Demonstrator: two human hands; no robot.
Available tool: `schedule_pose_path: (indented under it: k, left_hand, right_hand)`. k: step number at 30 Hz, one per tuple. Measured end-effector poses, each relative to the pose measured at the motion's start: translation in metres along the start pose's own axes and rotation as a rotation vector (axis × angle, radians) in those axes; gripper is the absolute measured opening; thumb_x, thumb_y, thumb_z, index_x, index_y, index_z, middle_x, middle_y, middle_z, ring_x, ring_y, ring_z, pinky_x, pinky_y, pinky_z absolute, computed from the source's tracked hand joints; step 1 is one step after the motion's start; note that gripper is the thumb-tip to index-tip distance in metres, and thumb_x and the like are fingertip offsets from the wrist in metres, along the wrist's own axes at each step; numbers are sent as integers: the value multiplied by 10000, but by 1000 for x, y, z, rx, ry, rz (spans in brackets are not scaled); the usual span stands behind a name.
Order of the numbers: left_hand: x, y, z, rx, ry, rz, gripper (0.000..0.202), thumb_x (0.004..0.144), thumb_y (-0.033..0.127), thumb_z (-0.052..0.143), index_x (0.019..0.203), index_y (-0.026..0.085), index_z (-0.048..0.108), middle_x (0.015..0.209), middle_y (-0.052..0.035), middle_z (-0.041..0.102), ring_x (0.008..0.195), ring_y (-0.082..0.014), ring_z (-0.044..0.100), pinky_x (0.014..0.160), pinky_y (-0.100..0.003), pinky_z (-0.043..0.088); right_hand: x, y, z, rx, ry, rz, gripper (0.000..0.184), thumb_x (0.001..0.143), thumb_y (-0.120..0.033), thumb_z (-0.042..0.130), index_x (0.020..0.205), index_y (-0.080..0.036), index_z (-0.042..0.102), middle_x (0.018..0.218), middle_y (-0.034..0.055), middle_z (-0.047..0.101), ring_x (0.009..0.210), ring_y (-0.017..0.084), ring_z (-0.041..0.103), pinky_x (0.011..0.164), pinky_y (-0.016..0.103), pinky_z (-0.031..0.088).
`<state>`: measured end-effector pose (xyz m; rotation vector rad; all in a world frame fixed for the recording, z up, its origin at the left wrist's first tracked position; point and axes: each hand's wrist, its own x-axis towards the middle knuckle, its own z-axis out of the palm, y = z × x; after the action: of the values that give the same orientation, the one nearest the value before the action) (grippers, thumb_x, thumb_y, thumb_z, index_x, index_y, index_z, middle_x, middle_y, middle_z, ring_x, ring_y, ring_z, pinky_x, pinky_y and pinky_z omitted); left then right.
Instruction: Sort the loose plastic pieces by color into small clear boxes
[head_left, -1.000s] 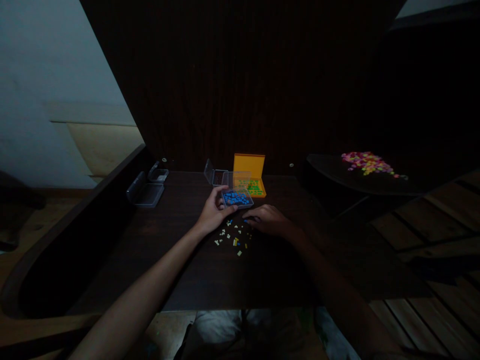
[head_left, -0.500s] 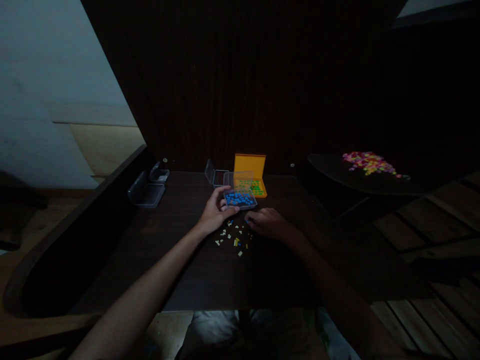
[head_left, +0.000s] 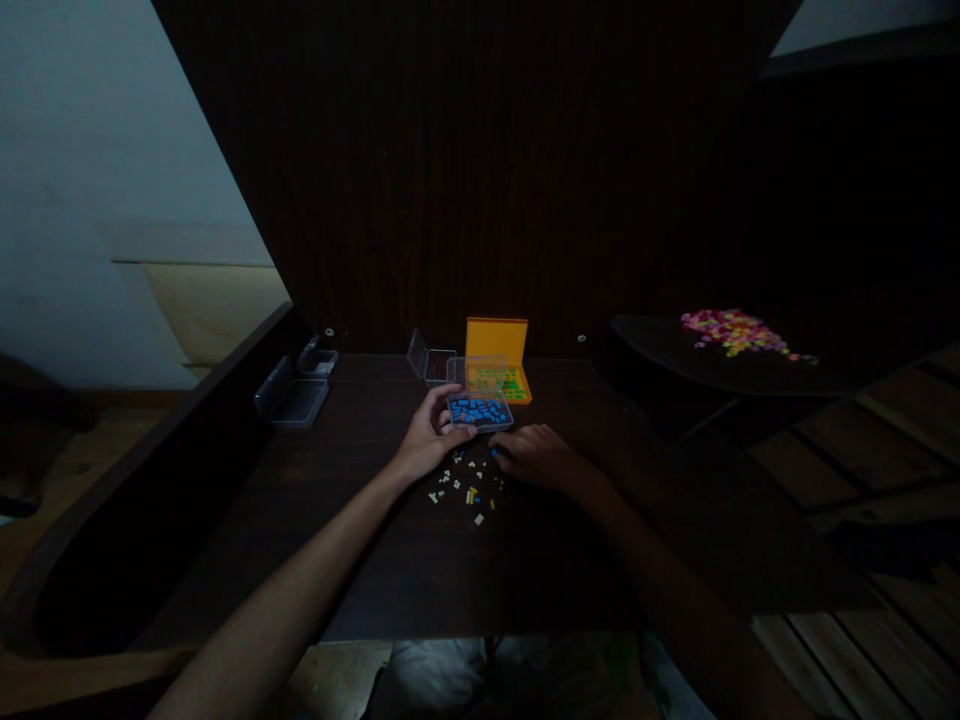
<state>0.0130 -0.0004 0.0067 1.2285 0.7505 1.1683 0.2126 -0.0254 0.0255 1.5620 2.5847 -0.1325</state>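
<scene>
My left hand [head_left: 426,440] grips the near left edge of a small clear box [head_left: 481,410] filled with blue pieces. My right hand [head_left: 534,458] lies curled on the dark table [head_left: 420,560] just right of the box, its fingertips pinched at a small blue piece. Several tiny white, yellow and blue pieces [head_left: 465,487] are scattered on the table between my hands. Behind the clear box stands an open orange box [head_left: 501,370] holding green pieces.
Another open clear box [head_left: 430,362] sits behind at the left. Two dark cases [head_left: 292,398] lie by the table's left rail. A side surface at the right carries a heap of pink and yellow pieces [head_left: 731,331]. A dark wooden panel rises behind the table.
The view has tipped slightly, so everything sits lower in the picture. My right hand has drawn a little toward the blue box. My left hand keeps its hold on the box.
</scene>
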Motion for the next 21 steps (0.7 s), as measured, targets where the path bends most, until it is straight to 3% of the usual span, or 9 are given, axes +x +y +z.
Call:
schedule_pose_path:
  k: [10,21]
  left_hand:
    - [-1,2,0,18,5,-9,664,643,231,798,1210,196,453,947,-31,676,858,-172,683,893,-370,524]
    - [-1,5,0,5,24,-6,639,622,202,799,1179,200,485,1075,-44,648,892,-159,664,885,-338,526]
  right_hand:
    - [0,-2,-6,7,-45,-17,244,960,-343,435,1095,-244,613,998,87,664,907,219,615,731,288,353]
    - [-2,-15,9,-117,29,57,302,962,-304,384,1138,-165,586,937,155,678,889,260,639,742,321,375]
